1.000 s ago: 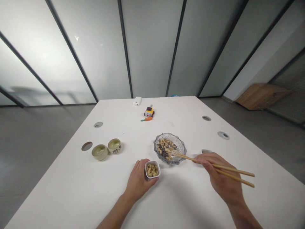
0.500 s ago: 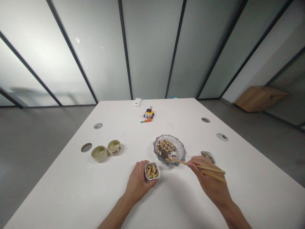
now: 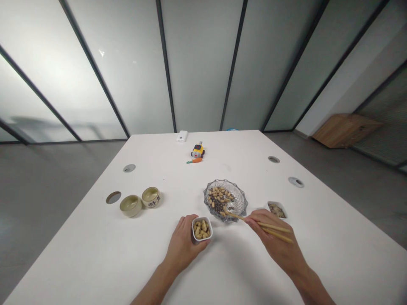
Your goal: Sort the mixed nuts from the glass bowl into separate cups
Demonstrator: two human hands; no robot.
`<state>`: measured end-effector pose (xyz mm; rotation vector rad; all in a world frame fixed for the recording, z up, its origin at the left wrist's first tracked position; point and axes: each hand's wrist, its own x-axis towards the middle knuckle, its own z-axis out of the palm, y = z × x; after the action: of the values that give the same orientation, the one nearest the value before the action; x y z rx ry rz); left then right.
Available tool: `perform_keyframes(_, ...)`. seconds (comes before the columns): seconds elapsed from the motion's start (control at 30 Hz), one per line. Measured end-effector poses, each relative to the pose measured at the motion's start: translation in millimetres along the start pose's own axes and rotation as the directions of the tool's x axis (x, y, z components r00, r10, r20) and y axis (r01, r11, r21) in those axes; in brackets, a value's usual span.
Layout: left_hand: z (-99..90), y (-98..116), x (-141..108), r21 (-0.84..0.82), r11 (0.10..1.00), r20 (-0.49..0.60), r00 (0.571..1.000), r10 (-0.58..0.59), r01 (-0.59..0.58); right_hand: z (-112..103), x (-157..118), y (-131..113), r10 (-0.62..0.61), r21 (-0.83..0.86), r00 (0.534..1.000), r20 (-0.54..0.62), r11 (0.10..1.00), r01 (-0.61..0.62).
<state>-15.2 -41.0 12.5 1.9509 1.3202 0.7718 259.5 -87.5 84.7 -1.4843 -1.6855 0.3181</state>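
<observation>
My left hand point(image 3: 183, 243) is wrapped round a small white square cup point(image 3: 202, 229) holding several peanuts in their shells. In my right hand point(image 3: 276, 243) is a pair of wooden chopsticks point(image 3: 276, 228). Their tips reach into a scalloped glass bowl point(image 3: 240, 202) at the nuts near its front rim; whether they pinch one is too small to tell. Pale shelled nuts and small dark seeds lie in the bowl, mostly to the left. Just beyond my right hand stands a second white cup point(image 3: 284, 212) with greyish-brown contents, partly hidden by the hand.
Two green ceramic cups point(image 3: 131, 206) point(image 3: 151, 197) stand side by side at the left. Farther back lie an orange-handled screwdriver point(image 3: 197, 160), a yellow toy vehicle point(image 3: 198, 150) and a white box-shaped device point(image 3: 182, 136). The white table point(image 3: 178, 169) has round holes near both sides.
My right hand has moved slightly left with the chopsticks, uncovering more of the second white cup. The chopstick tips have shifted a little left in the glass bowl.
</observation>
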Motion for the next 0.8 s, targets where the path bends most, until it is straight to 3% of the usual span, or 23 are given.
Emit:
perform_keyframes(0.27,-0.2,1.1,1.2,0.014,1.0,0.002,1.0,-0.011,0.011,-11.2,-0.5,-13.6,-0.131,-0.05,0.975,-0.178,0.991,0.124)
perform_keyframes(0.5,0.8,-0.8,0.7,0.024,1.0,-0.016,1.0,0.015,-0.015,-9.7,-8.7,-37.5,-0.145,0.129,0.989,-0.005,0.981,0.144)
perform_keyframes(0.63,1.1,-1.4,0.9,0.037,0.999,-0.031,0.999,0.019,-0.018,-9.8,-9.0,-25.6,-0.118,-0.001,0.989,-0.094,0.993,0.118)
perform_keyframes(0.8,0.2,0.5,0.4,0.024,1.0,-0.024,1.0,0.017,-0.016,-4.5,-5.9,-10.5,-0.031,-0.011,0.999,-0.017,0.999,0.031)
